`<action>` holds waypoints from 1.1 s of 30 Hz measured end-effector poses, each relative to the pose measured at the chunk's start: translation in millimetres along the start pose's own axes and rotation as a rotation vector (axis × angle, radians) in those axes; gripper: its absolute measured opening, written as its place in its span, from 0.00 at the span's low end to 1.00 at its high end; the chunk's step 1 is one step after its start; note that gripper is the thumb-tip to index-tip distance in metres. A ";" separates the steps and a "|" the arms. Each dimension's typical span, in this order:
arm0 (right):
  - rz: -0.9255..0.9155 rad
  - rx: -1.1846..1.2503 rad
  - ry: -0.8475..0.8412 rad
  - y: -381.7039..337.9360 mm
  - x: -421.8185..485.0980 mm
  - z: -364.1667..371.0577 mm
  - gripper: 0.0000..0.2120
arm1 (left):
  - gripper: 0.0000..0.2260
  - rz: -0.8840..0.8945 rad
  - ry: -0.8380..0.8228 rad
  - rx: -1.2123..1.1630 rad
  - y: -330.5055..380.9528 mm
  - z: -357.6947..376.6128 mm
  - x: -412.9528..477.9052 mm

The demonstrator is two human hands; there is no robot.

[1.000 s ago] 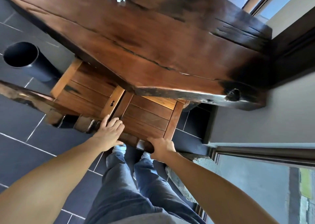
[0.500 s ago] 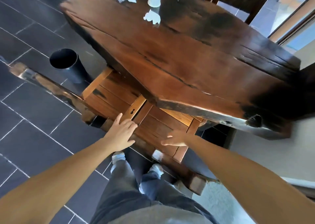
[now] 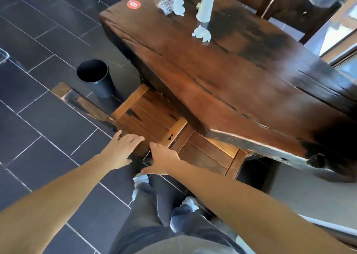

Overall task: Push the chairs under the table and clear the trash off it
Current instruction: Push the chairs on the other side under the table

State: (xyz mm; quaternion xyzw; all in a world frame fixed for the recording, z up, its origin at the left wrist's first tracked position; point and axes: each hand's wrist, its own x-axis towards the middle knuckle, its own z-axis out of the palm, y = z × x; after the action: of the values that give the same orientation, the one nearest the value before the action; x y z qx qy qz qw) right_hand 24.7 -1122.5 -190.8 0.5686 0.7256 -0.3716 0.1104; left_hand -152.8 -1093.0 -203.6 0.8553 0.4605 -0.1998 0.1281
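Note:
Two wooden chairs stand side by side, their seats partly under the dark wooden table (image 3: 241, 75): the left chair (image 3: 146, 114) and the right chair (image 3: 208, 155). My left hand (image 3: 123, 149) reaches to the rear edge of the left chair's seat with straight fingers. Beside it, my right hand (image 3: 164, 159) is spread flat over the gap between the two seats. Neither hand holds anything. At the table's far end lie a crumpled clear wrapper (image 3: 164, 3), a white tissue wad (image 3: 178, 6), an upturned white cup (image 3: 205, 7) and another tissue wad (image 3: 201, 33).
A black cylindrical bin (image 3: 96, 77) stands on the dark tiled floor left of the chairs. The left chair's backrest (image 3: 83, 103) juts out toward the bin. A red round sticker (image 3: 133, 4) marks the table's corner. Another dark chair (image 3: 280, 0) stands at the far side.
My right hand has let go of the right chair's back, opened and moved left beside my left hand. The view has swung up and now shows the trash on the table.

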 end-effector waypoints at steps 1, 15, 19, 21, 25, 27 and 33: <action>-0.003 -0.022 0.019 -8.0 6.6 -1.9 0.39 | 0.35 -0.009 0.004 -0.007 -6.8 2.6 5.8; 0.087 -0.055 0.084 -44.5 39.1 -9.8 0.25 | 0.29 -0.181 -0.111 -0.100 -29.6 33.5 45.7; 0.086 -0.104 0.056 -31.2 34.4 -10.2 0.25 | 0.27 -0.190 -0.117 -0.138 -15.7 35.4 49.7; 0.079 -0.140 0.058 -26.4 33.7 -12.9 0.25 | 0.26 -0.185 -0.109 -0.142 -12.6 33.9 52.6; 0.044 -0.154 0.049 -19.4 32.9 -13.3 0.25 | 0.24 -0.197 -0.139 -0.165 -7.1 30.4 55.1; 0.009 -0.153 0.008 -19.2 32.6 -18.6 0.26 | 0.24 -0.217 -0.189 -0.187 -7.2 25.3 56.3; 0.053 0.008 -0.257 2.2 68.1 -53.7 0.31 | 0.23 -0.150 -0.277 -0.307 -17.8 -4.3 55.6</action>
State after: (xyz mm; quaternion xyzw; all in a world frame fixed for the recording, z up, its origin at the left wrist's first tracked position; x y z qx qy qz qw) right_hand 18.4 -1036.0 -193.8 0.5356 0.6886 -0.4413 0.2102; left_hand -139.2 -1040.6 -226.0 0.7537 0.5257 -0.2518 0.3037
